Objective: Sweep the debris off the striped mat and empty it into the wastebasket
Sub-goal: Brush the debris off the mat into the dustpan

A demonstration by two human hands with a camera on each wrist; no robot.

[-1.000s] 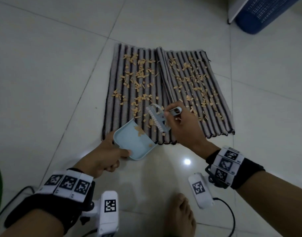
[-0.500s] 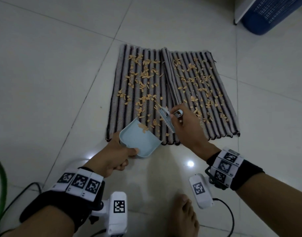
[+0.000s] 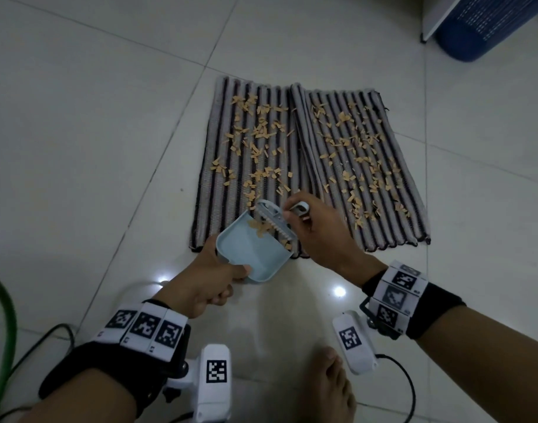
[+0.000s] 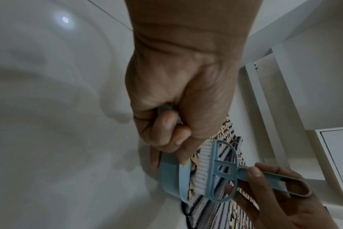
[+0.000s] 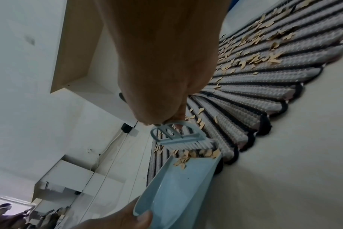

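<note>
A grey and black striped mat (image 3: 225, 166) lies on the tiled floor, strewn with tan debris (image 3: 350, 141). My left hand (image 3: 206, 285) grips the handle of a light blue dustpan (image 3: 252, 257) whose lip rests on the mat's near edge. My right hand (image 3: 319, 233) holds a blue hand brush (image 3: 272, 221) by its handle, its white bristles at the pan's lip. A little debris (image 5: 188, 156) lies inside the dustpan (image 5: 176, 190), just below the brush (image 5: 178, 137). In the left wrist view my left hand (image 4: 172, 131) wraps the handle, next to the brush (image 4: 219, 172). A blue wastebasket (image 3: 487, 22) stands at the far right.
A white board (image 3: 438, 13) leans beside the wastebasket. A green hose (image 3: 5, 331) and black cables (image 3: 48, 334) lie at the near left. My bare foot (image 3: 328, 389) stands on the tiles between my arms. White furniture (image 5: 78, 46) shows in the right wrist view.
The brush has swept towards me and to the left, pushing more tan bits over the dustpan's lip. The dustpan has stayed at the mat's near edge.
</note>
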